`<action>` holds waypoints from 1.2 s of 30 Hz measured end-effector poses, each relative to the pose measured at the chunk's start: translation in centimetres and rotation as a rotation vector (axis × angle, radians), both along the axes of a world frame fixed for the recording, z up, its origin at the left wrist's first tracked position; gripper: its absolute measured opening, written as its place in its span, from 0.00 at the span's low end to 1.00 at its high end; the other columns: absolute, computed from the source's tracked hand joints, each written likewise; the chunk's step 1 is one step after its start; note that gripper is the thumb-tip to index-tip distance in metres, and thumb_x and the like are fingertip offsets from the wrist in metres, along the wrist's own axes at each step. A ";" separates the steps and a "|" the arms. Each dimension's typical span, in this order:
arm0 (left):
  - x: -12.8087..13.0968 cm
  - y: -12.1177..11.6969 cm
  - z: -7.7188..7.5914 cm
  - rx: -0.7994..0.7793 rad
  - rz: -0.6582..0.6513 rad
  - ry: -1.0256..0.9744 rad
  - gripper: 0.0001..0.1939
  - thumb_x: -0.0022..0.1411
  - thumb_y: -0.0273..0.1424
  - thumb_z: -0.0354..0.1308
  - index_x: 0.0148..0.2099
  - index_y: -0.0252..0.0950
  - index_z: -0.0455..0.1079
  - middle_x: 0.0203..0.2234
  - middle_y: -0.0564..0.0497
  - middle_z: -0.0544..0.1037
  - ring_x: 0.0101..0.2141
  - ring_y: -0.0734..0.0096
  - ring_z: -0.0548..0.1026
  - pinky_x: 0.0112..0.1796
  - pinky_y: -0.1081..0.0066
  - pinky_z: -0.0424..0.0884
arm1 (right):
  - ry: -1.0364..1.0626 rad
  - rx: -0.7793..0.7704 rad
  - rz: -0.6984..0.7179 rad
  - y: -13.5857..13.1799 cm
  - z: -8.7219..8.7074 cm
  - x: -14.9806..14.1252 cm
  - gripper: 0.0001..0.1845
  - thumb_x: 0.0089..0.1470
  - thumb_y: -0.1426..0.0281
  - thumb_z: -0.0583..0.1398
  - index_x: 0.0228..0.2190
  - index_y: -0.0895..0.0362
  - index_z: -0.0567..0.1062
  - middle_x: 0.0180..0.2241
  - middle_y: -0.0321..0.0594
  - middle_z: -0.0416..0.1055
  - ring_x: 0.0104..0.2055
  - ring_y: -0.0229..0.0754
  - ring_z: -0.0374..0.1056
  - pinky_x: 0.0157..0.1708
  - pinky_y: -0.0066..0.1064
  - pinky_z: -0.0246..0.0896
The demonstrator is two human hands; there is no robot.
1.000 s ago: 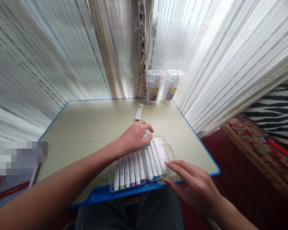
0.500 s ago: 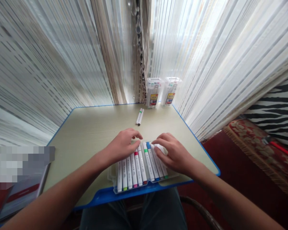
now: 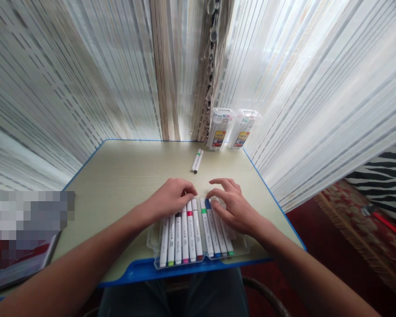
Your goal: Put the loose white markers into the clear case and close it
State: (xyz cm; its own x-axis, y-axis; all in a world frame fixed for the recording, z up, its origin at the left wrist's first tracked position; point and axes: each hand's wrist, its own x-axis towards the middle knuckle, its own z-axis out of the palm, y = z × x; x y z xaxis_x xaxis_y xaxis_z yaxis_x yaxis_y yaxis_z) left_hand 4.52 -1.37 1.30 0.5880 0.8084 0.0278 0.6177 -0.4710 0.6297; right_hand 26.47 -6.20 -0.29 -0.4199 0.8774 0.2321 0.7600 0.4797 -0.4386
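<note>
Striped curtains (image 3: 119, 66) fill the upper frame behind a pale, blue-edged tabletop (image 3: 135, 167). At lower centre, a clear case (image 3: 243, 251) lies open by the near edge, with white markers (image 3: 192, 240) side by side in both halves; some show coloured bands or ends. Print runs along their barrels, too small to read. Over the upper ends of the left-hand row, the left hand (image 3: 176, 196) has a narrow, curled grip; whether it pinches a marker, I cannot tell. Above the right half, the right hand (image 3: 229, 204) has its fingers bent and parted, contact unclear. Two loose markers (image 3: 196, 162) lie together just above centre. Upper right of centre, two clear boxes (image 3: 221, 121) stand upright with yellow-topped labels (image 3: 219, 138), their lettering illegible.
</note>
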 end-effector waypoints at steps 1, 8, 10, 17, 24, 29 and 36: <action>0.0 0.0 -0.1 -0.001 0.002 -0.007 0.12 0.61 0.28 0.54 0.37 0.37 0.80 0.34 0.50 0.83 0.34 0.67 0.78 0.36 0.72 0.69 | 0.003 -0.005 0.008 0.0 0.0 -0.1 0.10 0.60 0.71 0.57 0.41 0.54 0.78 0.56 0.49 0.66 0.60 0.55 0.56 0.57 0.56 0.53; -0.1 0.0 -0.2 -0.016 0.028 -0.039 0.12 0.61 0.30 0.55 0.36 0.37 0.80 0.32 0.50 0.83 0.32 0.67 0.78 0.34 0.72 0.67 | -0.022 -0.002 0.055 0.2 0.6 -0.4 0.11 0.61 0.71 0.57 0.41 0.53 0.79 0.56 0.49 0.67 0.61 0.55 0.58 0.57 0.56 0.54; -0.1 0.2 -0.4 -0.013 0.048 -0.073 0.12 0.61 0.31 0.54 0.37 0.38 0.80 0.32 0.51 0.83 0.32 0.67 0.78 0.34 0.71 0.67 | -0.018 0.043 0.035 1.0 1.1 -0.4 0.11 0.61 0.69 0.58 0.42 0.54 0.78 0.54 0.50 0.69 0.59 0.54 0.61 0.56 0.54 0.56; -1.0 1.3 -1.3 0.019 0.291 -0.225 0.13 0.62 0.34 0.55 0.35 0.36 0.80 0.29 0.50 0.83 0.29 0.68 0.77 0.33 0.71 0.68 | -0.241 -0.068 -0.137 8.0 2.8 -3.1 0.15 0.63 0.62 0.57 0.42 0.57 0.78 0.37 0.42 0.79 0.38 0.42 0.74 0.40 0.31 0.64; -1.8 1.8 -2.8 0.021 0.382 -0.280 0.13 0.61 0.34 0.54 0.35 0.35 0.79 0.24 0.51 0.80 0.27 0.68 0.76 0.31 0.71 0.67 | -0.430 -0.113 -0.289 13.5 2.2 -6.4 0.18 0.60 0.61 0.56 0.37 0.60 0.81 0.38 0.53 0.80 0.43 0.52 0.76 0.39 0.34 0.64; -1.7 1.9 -3.4 0.007 0.380 -0.321 0.12 0.60 0.34 0.56 0.34 0.36 0.80 0.23 0.51 0.80 0.27 0.68 0.75 0.32 0.71 0.68 | -0.542 -0.137 -0.336 14.5 2.1 -7.6 0.20 0.57 0.61 0.57 0.40 0.61 0.81 0.41 0.57 0.79 0.43 0.56 0.76 0.35 0.35 0.65; -1.9 2.0 -3.5 -0.023 0.414 -0.405 0.10 0.58 0.33 0.58 0.33 0.36 0.80 0.22 0.51 0.79 0.27 0.68 0.75 0.33 0.70 0.68 | -0.589 -0.112 -0.318 13.8 2.2 -8.3 0.20 0.54 0.62 0.58 0.36 0.62 0.83 0.37 0.59 0.79 0.39 0.56 0.77 0.30 0.35 0.63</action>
